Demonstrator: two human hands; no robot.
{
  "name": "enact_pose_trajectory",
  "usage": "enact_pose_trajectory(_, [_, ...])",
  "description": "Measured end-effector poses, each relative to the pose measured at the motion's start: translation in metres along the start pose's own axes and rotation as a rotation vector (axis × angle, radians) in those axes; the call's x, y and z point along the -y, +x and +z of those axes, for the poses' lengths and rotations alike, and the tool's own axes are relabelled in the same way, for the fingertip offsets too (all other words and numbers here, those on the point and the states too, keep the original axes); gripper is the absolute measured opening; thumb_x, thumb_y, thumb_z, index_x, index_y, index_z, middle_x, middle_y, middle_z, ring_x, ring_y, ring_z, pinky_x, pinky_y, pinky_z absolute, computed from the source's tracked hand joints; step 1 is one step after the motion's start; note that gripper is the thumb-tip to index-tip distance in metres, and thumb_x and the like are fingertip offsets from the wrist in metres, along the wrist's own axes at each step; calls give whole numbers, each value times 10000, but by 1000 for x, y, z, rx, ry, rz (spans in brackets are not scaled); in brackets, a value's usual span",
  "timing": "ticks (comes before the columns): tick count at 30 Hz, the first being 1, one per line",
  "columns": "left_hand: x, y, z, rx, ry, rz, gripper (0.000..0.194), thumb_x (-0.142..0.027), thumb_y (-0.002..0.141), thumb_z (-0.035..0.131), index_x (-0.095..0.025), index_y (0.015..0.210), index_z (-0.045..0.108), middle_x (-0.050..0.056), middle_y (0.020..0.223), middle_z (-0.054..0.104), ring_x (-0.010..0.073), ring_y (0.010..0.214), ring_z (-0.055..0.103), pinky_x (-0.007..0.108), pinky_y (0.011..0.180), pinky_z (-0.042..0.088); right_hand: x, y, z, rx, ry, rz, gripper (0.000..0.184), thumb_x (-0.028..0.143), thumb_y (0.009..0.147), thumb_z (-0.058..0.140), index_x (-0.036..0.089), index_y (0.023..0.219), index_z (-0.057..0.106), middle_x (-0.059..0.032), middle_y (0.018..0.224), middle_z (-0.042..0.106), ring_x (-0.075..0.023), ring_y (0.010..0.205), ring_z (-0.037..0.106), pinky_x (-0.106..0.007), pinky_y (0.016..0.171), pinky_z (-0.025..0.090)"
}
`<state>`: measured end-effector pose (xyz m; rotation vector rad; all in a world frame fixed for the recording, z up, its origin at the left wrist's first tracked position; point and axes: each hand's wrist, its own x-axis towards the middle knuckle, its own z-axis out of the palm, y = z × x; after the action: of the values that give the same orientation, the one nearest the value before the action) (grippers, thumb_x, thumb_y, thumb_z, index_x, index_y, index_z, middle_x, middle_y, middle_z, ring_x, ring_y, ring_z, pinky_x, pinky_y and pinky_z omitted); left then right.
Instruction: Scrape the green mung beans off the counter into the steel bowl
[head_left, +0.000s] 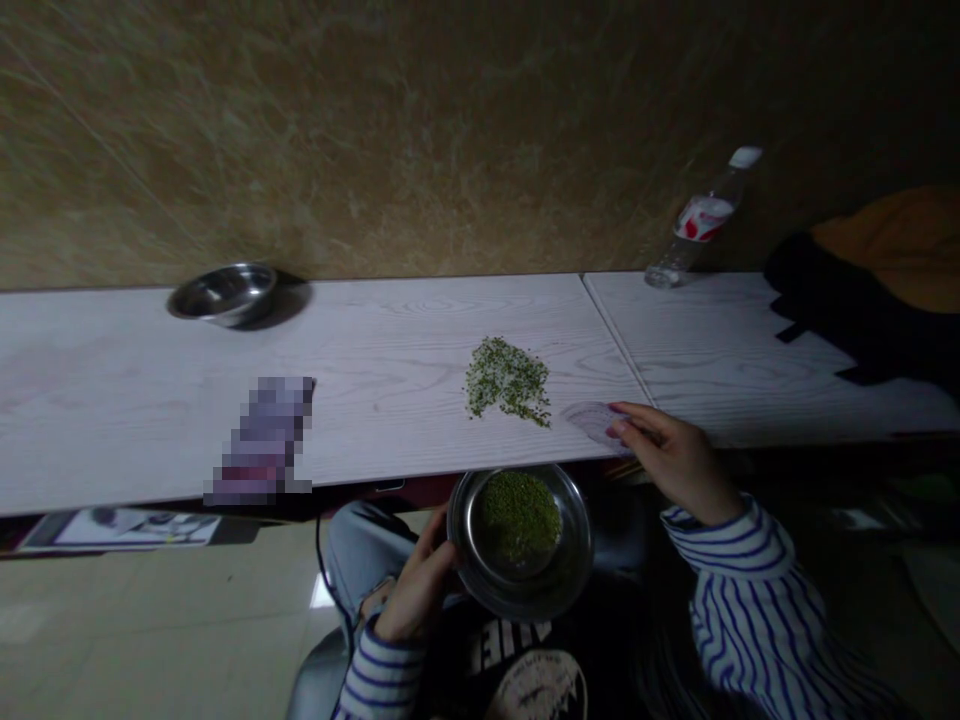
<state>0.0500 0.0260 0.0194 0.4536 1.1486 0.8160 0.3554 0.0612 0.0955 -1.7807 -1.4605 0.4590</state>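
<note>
Bowl (576, 550) of green grains (520, 510) in left hand (426, 582)

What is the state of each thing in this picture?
Round silver metal bowl, held by left hand, partly filled with green grains.
Loose small green grains, spread on pale wood-grain tabletop.
Thin pale rounded piece, pinched by right hand.
Second silver metal bowl, upright.
Clear plastic bottle, closed by white cap, upright.
Black and orange item, lying on tabletop.
</note>
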Motion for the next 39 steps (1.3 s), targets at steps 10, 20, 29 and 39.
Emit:
enact_pose_trajectory(10, [0, 3, 4, 101, 2, -39, 488, -160, 638, 638, -227, 1121, 646, -11, 716, 613, 153, 623, 526, 272, 576, 430, 5, 11, 2, 150, -52, -108, 253, 340, 849, 584, 227, 1001, 751, -51, 1000, 766, -228, 937, 716, -365, 866, 575])
enact_pose_trajectory(20, [-10, 7, 4, 81, 61, -76, 618, -204, 611, 639, -201, 1225, 572, 14, 828, 636, 177, 685, 539, 278, 553, 421, 3, 55, 14, 393, -23, -244, 262, 329, 873, 564, 236, 1039, 744, -34, 1023, 759, -204, 949, 704, -328, 886, 554])
enact_pose_trajectory(29, [-9, 8, 6, 51, 49, -89, 685, -223, 618, 642, -190, 1291, 515, 14, 822, 625, 190, 686, 547, 307, 566, 451, 18, 90, 42, 412, 60, -263, 248, 238, 857, 574, 237, 1045, 736, -33, 1042, 756, -189, 967, 698, -347, 901, 546])
enact_pose_trajectory(39, [-10, 7, 8, 34, 33, -114, 657, -172, 606, 635, -197, 1259, 565, 7, 801, 639, 163, 661, 537, 278, 560, 441, 12, 81, 38, 141, 41, -233, 249, 270, 870, 562, 207, 1045, 728, -48, 1034, 755, -196, 935, 702, -318, 846, 564])
